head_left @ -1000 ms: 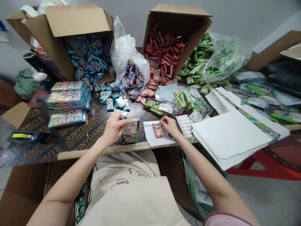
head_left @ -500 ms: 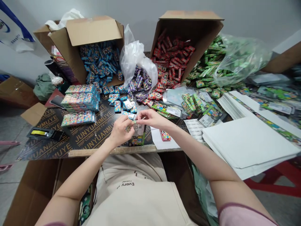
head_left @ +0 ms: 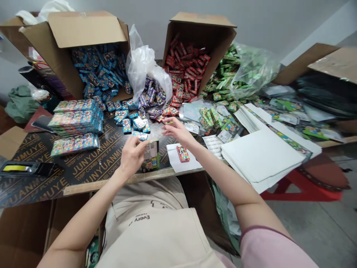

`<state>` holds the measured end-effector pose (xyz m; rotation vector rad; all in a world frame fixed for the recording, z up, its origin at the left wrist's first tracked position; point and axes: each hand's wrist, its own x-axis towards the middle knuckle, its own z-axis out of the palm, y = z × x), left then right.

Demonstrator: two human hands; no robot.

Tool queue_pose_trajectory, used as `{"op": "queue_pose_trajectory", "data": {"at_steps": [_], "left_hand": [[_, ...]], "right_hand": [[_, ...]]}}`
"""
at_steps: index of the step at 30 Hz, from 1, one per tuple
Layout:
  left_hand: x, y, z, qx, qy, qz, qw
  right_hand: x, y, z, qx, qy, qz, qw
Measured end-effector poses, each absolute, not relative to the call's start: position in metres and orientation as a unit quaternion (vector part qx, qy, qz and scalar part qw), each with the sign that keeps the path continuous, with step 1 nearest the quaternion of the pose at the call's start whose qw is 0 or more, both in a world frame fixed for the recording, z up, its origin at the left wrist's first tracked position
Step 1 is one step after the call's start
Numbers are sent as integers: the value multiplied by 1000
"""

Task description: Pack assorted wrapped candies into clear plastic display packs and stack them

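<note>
My left hand [head_left: 132, 153] pinches the top edge of a clear plastic packet [head_left: 152, 160] with black and green print, near the table's front edge. My right hand [head_left: 176, 131] is apart from it, fingers stretched out and holding nothing that I can see. It hovers just in front of small red boxes [head_left: 169, 111] and purple boxes [head_left: 150, 93]. Loose blue boxes [head_left: 126, 125] lie beyond my left hand. A single red box [head_left: 182, 153] rests on a white sheet [head_left: 173, 160] below my right hand.
Open cartons hold blue boxes [head_left: 97, 70] and red boxes [head_left: 186, 67]. Green boxes [head_left: 223, 70] are heaped at the back right beside a clear bag [head_left: 253, 70]. Filled packs [head_left: 74, 117] are stacked left, above a black tape dispenser [head_left: 28, 168]. White sheets [head_left: 264, 152] lie right.
My right hand has left the packet and moved forward, its fingers opening out. My left hand keeps the packet. The view has swung to the right.
</note>
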<state>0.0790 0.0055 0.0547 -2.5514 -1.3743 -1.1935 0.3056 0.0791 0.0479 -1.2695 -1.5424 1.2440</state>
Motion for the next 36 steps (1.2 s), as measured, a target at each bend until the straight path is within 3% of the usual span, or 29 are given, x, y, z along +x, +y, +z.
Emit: {"op": "queue_pose_trajectory", "data": {"at_steps": [1, 3, 5, 7, 15, 18, 20, 23, 27, 31, 36], "left_hand": [[74, 6, 54, -815, -438, -379, 15], [63, 8, 50, -810, -441, -385, 33], [51, 10, 45, -801, -453, -389, 43], [36, 13, 40, -789, -479, -382, 52], [1, 27, 5, -777, -468, -420, 12], [42, 42, -11, -817, -482, -314, -45], [87, 54, -20, -843, -480, -200, -136], [158, 69, -29, -857, -453, -123, -214], [209, 74, -33, -853, -458, -84, -235], [176, 78, -28, -866, -436, -51, -242], [82, 75, -12, -878, -410, 84, -235]], "right_hand": [[322, 84, 41, -547, -642, 398, 361], [353, 88, 22, -626, -708, 229, 233], [378, 85, 2, -650, -733, 169, 114], [392, 78, -17, -650, -738, 169, 70], [403, 73, -39, -634, -752, 177, 37], [406, 78, -36, -612, -768, 189, 14], [406, 79, -35, -600, -778, 187, 3], [404, 76, -35, -590, -789, 172, 3], [401, 63, -40, -570, -809, 140, 25], [407, 52, -54, -533, -837, 109, 60], [411, 52, -67, -485, -863, 76, 124]]}}
